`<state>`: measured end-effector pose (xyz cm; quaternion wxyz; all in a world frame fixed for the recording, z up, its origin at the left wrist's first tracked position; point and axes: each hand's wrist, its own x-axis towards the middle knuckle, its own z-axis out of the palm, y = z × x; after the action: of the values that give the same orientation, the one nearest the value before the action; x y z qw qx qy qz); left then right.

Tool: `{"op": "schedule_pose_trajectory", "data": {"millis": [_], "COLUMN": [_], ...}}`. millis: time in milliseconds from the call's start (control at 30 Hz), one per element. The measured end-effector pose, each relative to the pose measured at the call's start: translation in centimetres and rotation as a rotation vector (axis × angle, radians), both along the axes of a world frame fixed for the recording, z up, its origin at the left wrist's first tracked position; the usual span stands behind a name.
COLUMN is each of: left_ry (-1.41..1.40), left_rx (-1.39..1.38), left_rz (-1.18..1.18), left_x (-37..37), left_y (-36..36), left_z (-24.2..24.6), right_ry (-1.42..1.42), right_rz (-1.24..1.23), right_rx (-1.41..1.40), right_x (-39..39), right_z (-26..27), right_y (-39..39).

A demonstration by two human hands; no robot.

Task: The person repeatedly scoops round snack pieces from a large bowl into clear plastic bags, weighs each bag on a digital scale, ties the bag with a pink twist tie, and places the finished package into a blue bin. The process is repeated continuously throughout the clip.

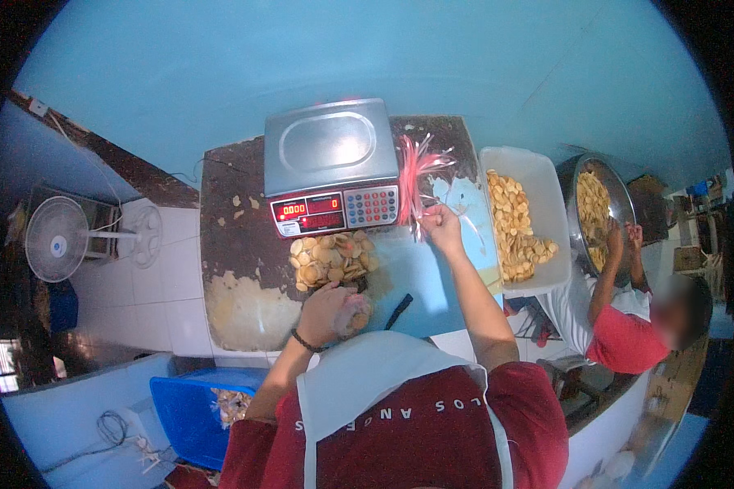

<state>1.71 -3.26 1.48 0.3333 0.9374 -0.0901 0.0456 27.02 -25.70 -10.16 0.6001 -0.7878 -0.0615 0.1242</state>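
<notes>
My left hand [325, 315] grips the gathered neck of a clear plastic bag [353, 315] near the table's front edge. Just beyond it a heap of round, pale yellow chips [330, 260] lies in front of a digital scale [333, 150], whose metal plate carries nothing. To the scale's right hangs a bunch of pink and white plastic ties [413, 171]. At the lower ends of these ties, the fingers of my right hand [443, 229] pinch one or more strands. A black-handled tool [399, 312], perhaps a knife, lies on the blue tabletop between my hands.
A whitish plastic tub [556, 214] with chips stands right of the table. Beyond it, a co-worker in red [627, 339] reaches into a large metal bowl [624, 183] of chips. At lower left is a blue bin [183, 422] with filled bags; a white fan [58, 238] stands at far left.
</notes>
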Motion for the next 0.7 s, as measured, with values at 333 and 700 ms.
{"op": "schedule_pose_trajectory", "data": {"millis": [333,700], "left_ry": [-0.019,-0.074], "left_rx": [0.006,0.004], "left_rz": [-0.017,-0.07], "left_x": [-0.7,-1.6], "left_y": [0.0,0.0], "left_z": [-1.7,-0.9], "right_ry": [0.048,0.085], "right_rz": [-0.026,0.016], "right_rx": [-0.081,-0.057], "right_x": [-2.1,-3.5], "right_z": [0.5,0.8], "right_y": [-1.5,-2.9]}}
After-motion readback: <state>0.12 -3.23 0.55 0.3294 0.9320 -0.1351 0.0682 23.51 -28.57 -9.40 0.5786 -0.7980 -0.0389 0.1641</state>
